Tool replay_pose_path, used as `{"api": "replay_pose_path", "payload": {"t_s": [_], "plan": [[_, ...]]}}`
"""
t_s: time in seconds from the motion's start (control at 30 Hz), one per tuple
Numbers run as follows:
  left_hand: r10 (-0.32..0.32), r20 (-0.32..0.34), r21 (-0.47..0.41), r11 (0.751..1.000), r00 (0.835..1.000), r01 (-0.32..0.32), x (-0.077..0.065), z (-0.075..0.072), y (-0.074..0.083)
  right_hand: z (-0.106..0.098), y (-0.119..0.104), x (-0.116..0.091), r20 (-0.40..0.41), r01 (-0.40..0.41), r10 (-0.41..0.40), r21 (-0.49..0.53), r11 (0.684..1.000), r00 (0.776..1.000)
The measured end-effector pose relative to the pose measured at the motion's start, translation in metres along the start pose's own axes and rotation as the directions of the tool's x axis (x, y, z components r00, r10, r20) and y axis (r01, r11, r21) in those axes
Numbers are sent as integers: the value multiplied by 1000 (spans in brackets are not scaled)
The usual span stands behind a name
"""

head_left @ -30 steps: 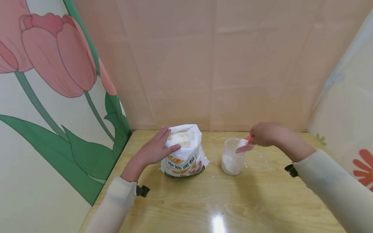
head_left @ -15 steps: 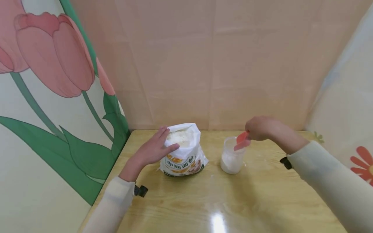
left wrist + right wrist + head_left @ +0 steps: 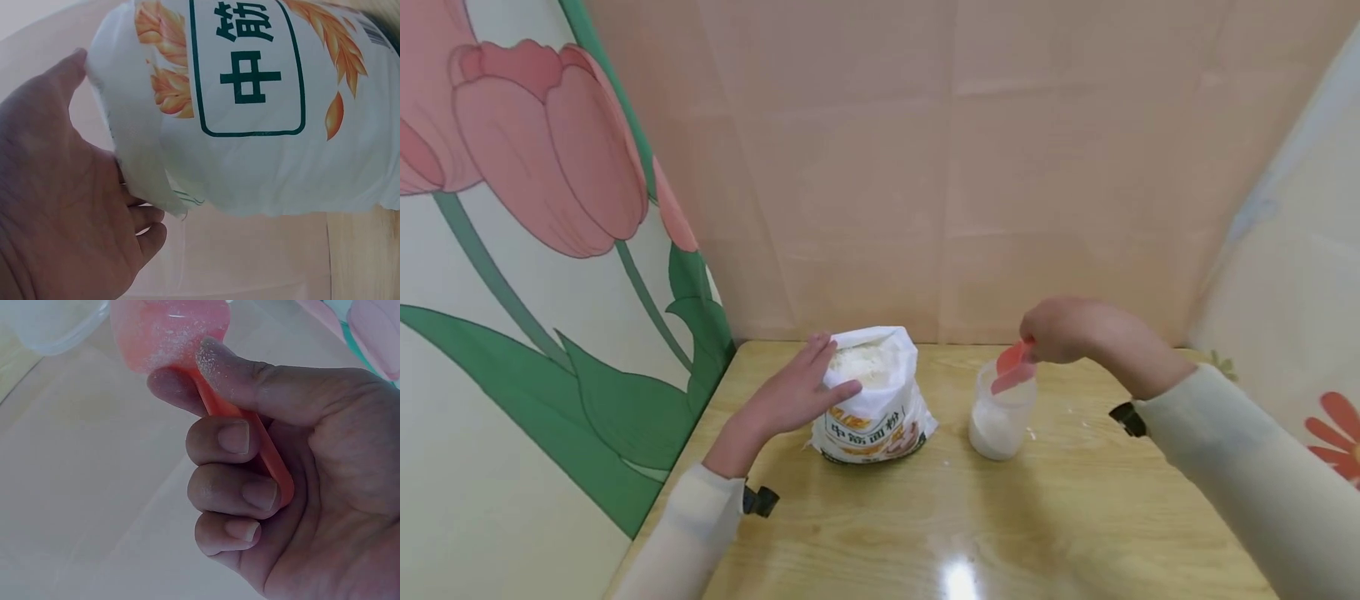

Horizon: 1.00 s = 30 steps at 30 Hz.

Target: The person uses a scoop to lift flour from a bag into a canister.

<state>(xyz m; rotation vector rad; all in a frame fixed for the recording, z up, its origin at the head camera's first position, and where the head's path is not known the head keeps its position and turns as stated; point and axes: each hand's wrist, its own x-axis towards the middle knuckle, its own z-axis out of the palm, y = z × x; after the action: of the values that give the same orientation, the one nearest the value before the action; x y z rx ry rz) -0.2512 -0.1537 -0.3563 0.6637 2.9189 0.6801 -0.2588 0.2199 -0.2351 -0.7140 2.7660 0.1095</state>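
The flour bag (image 3: 872,400), near the table's (image 3: 1075,517) back edge, is steadied by the left hand (image 3: 790,398), fingers straight. The scoop (image 3: 1013,367), apparently emptied, is gripped by the right hand (image 3: 1060,332) over the part-filled cup (image 3: 998,412).

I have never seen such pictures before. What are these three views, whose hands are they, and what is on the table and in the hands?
There is no machine here: a person works with two bare hands and wears three cameras. The wide picture comes from a camera on the head, looking down at a wooden table. The two close pictures come from cameras on the wrists.

On the table stand an open flour bag and a clear plastic cup partly filled with white powder.

The left hand rests with straight fingers against the side of the bag; the left wrist view shows the palm beside the bag's printed side. The right hand grips a red scoop over the cup. The right wrist view shows its fingers curled round the handle and the scoop dusted with powder.
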Motion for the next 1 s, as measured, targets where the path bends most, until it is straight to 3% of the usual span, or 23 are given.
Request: {"api": "replay_pose_path", "payload": {"t_s": [0.17, 0.53, 0.73, 1.0], "plan": [[1, -7, -10, 1000, 1000, -1, -3, -3, 0, -11, -13, 6, -75, 40, -42, -23, 999, 996], [-3, 14, -19, 1000, 1000, 3, -5, 3, 0, -36, -65, 21, -143, 57, -65, -56, 997, 988], [0, 10, -6, 1000, 1000, 0, -5, 0, 1, -45, -89, 34, -115, 60, -71, -89, 994, 991], [-4, 7, 13, 1000, 1000, 4, -5, -1, 0, -44, -116, 61, -36, 89, -99, -209, 974, 994]]}}
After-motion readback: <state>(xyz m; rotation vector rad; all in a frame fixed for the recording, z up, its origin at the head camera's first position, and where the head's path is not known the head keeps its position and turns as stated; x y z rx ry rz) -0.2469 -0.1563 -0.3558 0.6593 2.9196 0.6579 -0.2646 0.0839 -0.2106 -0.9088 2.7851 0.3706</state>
